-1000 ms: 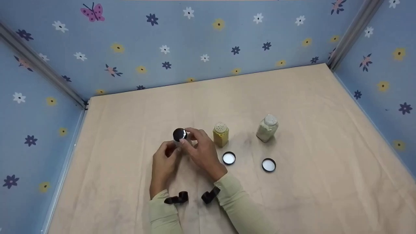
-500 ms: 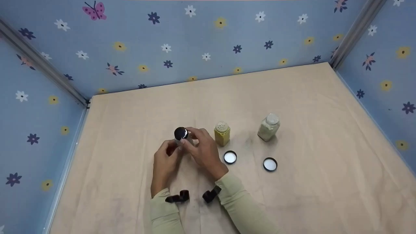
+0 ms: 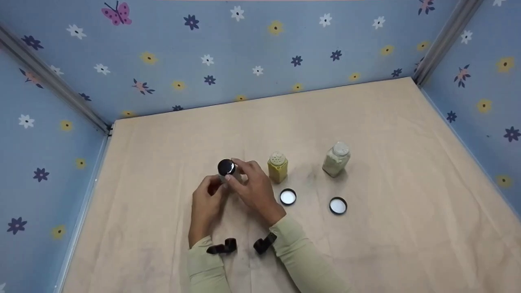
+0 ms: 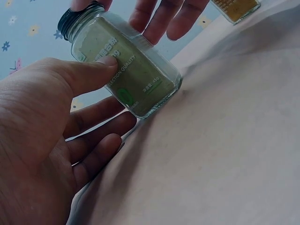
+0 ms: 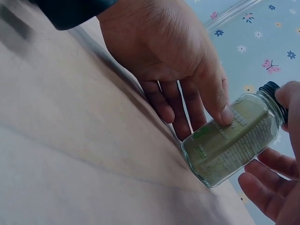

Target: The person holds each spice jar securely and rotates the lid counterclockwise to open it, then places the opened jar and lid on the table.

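Observation:
A glass spice jar (image 4: 136, 70) of green powder, topped by a black lid (image 3: 226, 167), is between both hands. My left hand (image 3: 207, 201) grips the jar's body, thumb across the printed label in the left wrist view. With thumb and fingers my right hand (image 3: 254, 189) pinches the black lid at the top. In the right wrist view the jar (image 5: 229, 145) looks tilted, its base close to the cloth. Just right of the right hand stands a yellow-powder jar (image 3: 278, 167) with a perforated shaker top bare of any lid.
Farther right stands another jar (image 3: 337, 159) of pale green powder, its shaker top showing. Two black lids lie with white insides up, one (image 3: 288, 197) near the yellow jar, the other (image 3: 338, 206) farther right. A beige cloth (image 3: 163, 150) covers the table, with flowered panels (image 3: 244, 44) around it.
Both hands keep the same hold on the jar and its lid. The whole head view has shifted slightly; the other jars and loose lids stay in place.

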`<action>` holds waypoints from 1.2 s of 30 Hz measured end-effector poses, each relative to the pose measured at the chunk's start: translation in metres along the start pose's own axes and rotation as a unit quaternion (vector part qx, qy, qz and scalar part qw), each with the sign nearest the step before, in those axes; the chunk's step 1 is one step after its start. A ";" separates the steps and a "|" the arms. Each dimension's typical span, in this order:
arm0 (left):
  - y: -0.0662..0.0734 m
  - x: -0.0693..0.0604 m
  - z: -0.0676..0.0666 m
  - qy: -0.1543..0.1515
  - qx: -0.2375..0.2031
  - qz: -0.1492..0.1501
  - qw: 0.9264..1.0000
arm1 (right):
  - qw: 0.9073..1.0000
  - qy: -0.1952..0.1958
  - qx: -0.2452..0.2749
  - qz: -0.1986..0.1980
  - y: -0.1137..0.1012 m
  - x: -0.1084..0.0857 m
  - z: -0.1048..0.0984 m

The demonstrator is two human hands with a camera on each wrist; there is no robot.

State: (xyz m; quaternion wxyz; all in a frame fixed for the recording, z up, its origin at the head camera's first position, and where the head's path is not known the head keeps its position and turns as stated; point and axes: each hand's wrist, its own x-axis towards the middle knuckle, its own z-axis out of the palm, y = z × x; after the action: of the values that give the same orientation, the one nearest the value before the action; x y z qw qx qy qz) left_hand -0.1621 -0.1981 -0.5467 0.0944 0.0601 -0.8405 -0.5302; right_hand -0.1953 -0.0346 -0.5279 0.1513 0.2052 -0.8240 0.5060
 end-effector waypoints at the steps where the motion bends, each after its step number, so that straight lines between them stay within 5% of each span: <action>1: 0.000 0.000 0.000 -0.001 -0.001 0.001 1.000 | 1.000 0.001 -0.001 0.000 0.000 0.000 0.000; 27: 0.000 0.000 0.000 0.002 -0.001 0.006 1.000 | 1.000 -0.011 0.004 0.025 -0.001 0.001 -0.001; 36: -0.001 0.000 0.000 0.002 -0.001 0.007 1.000 | 1.000 0.007 0.007 0.003 0.002 0.000 0.000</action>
State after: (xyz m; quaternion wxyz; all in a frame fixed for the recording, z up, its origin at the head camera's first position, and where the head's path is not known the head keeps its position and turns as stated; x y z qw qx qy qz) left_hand -0.1620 -0.1986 -0.5477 0.0995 0.0555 -0.8403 -0.5301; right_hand -0.1965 -0.0345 -0.5291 0.1544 0.2004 -0.8199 0.5135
